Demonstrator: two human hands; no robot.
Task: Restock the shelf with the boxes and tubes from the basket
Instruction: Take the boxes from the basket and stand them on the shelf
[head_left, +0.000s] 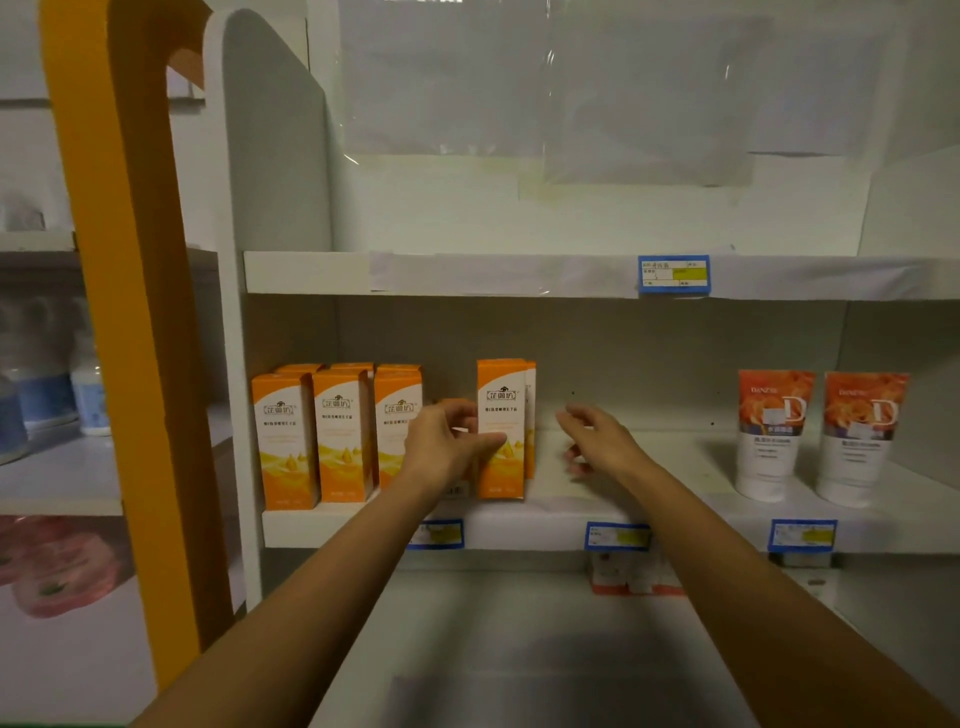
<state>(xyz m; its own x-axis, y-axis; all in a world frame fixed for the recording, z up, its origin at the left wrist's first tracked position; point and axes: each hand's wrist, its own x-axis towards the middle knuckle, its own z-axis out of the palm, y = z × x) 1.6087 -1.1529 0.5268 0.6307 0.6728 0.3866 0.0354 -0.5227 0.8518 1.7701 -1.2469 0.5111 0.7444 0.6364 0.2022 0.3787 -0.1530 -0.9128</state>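
Observation:
Several orange boxes (340, 436) stand in rows at the left end of the middle shelf (519, 525). Apart from them, one more orange box (501, 410) stands upright near the shelf's front, with another right behind it. My left hand (447, 447) grips this box, thumb across its front and fingers round its left side. My right hand (597, 436) hovers to the right of the box, fingers loosely spread, holding nothing. Two white tubes with orange tops (774, 431) stand at the shelf's right end. The basket is out of view.
The upper shelf (467, 275) carries a blue price tag (673, 275); clear plastic sheets hang on the back wall. A yellow post (135, 312) stands at the left, with bottles on a neighbouring rack (88, 395). Red and white packs (634, 577) lie on the lower shelf.

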